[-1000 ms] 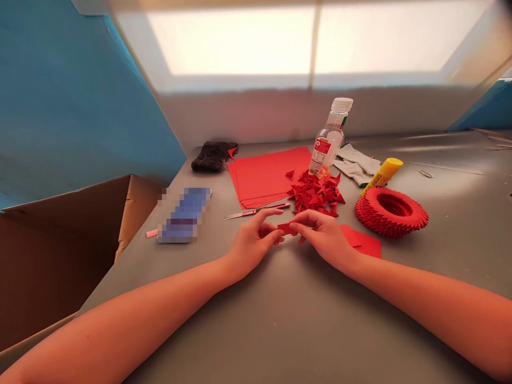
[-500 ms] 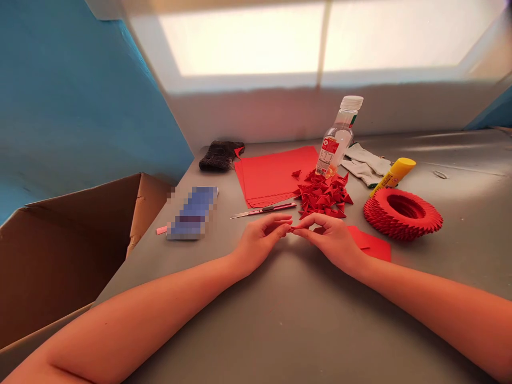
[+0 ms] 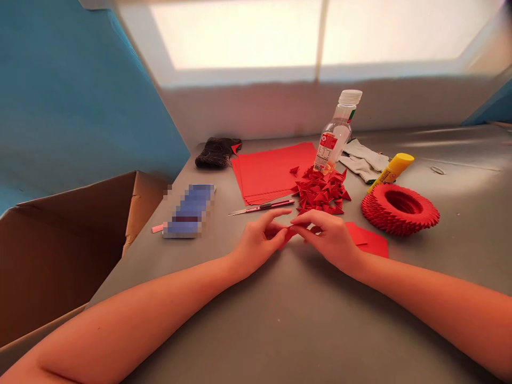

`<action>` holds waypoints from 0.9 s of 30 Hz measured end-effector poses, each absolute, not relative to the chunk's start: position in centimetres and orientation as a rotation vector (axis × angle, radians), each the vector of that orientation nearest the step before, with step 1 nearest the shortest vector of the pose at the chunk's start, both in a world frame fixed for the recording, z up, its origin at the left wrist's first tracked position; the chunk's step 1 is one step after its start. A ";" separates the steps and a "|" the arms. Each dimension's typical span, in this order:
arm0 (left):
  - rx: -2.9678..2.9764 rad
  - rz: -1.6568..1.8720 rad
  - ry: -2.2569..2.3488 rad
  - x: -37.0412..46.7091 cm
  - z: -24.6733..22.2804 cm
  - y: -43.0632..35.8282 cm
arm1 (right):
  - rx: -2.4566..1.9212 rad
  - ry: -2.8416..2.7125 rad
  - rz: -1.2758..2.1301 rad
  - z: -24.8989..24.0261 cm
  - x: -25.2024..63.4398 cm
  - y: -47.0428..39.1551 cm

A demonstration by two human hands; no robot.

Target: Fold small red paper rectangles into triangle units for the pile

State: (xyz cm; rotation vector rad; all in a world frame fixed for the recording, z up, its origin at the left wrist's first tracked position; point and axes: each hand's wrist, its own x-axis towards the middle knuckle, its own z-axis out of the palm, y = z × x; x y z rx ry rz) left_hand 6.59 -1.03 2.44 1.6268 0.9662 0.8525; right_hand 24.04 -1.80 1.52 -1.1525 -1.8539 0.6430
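Observation:
My left hand (image 3: 258,242) and my right hand (image 3: 328,237) meet over the grey table (image 3: 280,320), both pinching one small folded red paper piece (image 3: 288,233) between the fingertips. Just behind them lies a pile of folded red paper triangles (image 3: 320,192). A ring built of red folded pieces (image 3: 399,208) sits to the right. Small red paper slips (image 3: 370,241) lie beside my right hand. A stack of red paper sheets (image 3: 272,170) lies further back, with a pink-handled craft knife (image 3: 260,207) in front of it.
A clear plastic bottle (image 3: 335,136) stands behind the pile. A yellow glue stick (image 3: 392,169) and white gloves (image 3: 366,162) lie to its right. A dark cloth (image 3: 216,153) sits at the back, a blurred blue item (image 3: 188,210) at left, an open cardboard box (image 3: 60,240) beyond the table's left edge.
My fingers have shifted on the red piece, which now shows more between the two hands. The view has moved slightly; the hands stay in the same spot.

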 end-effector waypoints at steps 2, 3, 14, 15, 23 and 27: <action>1.537 0.844 0.962 6.6 2.4 -0.9 | -1.108 -1.944 0.491 1.4 24.1 -1.8; 1.492 0.839 0.963 6.6 2.4 -0.9 | -1.081 -1.981 0.425 1.3 24.2 -1.7; 1.283 0.875 0.971 6.4 2.3 0.0 | -0.903 -2.220 0.138 1.1 24.6 -1.1; 1.277 0.878 0.970 6.3 2.2 0.0 | -0.900 -2.229 0.136 1.0 24.7 -1.0; 1.318 0.883 0.968 6.2 1.9 0.1 | -0.917 -2.203 0.354 1.0 24.9 -0.9; 1.419 0.870 0.997 6.3 1.9 -0.1 | -1.138 -2.007 0.711 1.6 24.5 -1.1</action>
